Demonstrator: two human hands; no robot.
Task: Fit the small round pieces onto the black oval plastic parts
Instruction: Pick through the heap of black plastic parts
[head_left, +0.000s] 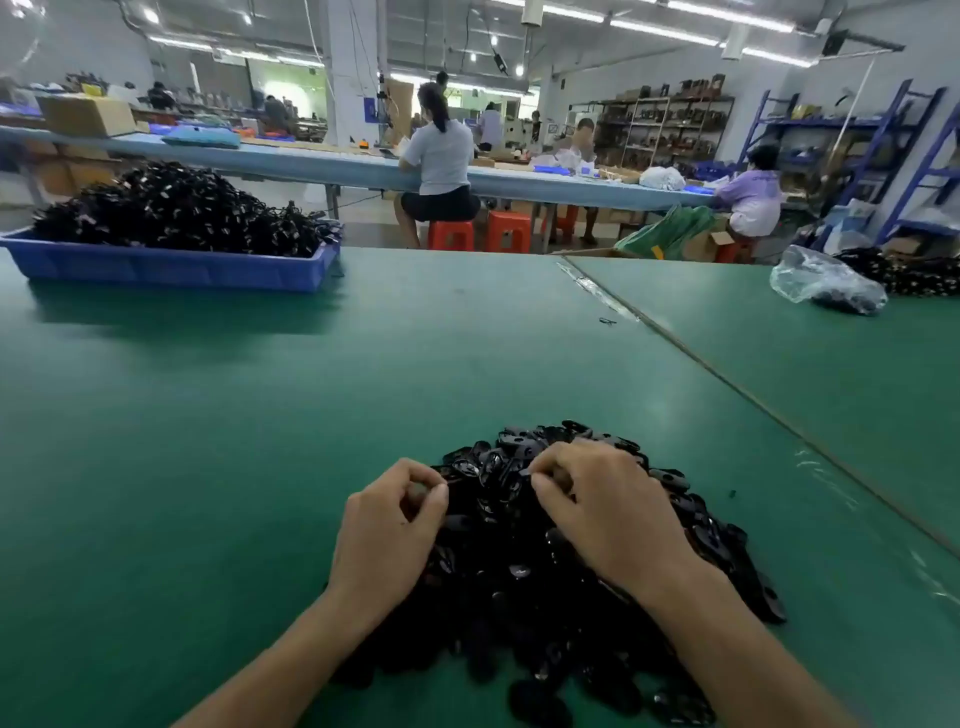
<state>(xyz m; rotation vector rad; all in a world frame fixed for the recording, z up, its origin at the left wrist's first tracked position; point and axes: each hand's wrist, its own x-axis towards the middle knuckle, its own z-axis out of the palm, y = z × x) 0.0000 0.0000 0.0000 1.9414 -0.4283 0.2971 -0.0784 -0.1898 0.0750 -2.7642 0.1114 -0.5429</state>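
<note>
A heap of black oval plastic parts (524, 587) lies on the green table in front of me. My left hand (387, 535) rests at the heap's left edge, fingers curled, thumb and forefinger pinched on something small and dark that I cannot make out. My right hand (608, 514) lies on top of the heap with its fingertips pinched at a black part near the top. The small round pieces are too small to tell apart from the pile.
A blue tray (171, 265) heaped with black parts stands at the far left. A clear plastic bag (826, 283) with dark parts lies far right, beside another black pile (914, 275). A seam (727, 384) runs diagonally across the table. People sit at benches beyond.
</note>
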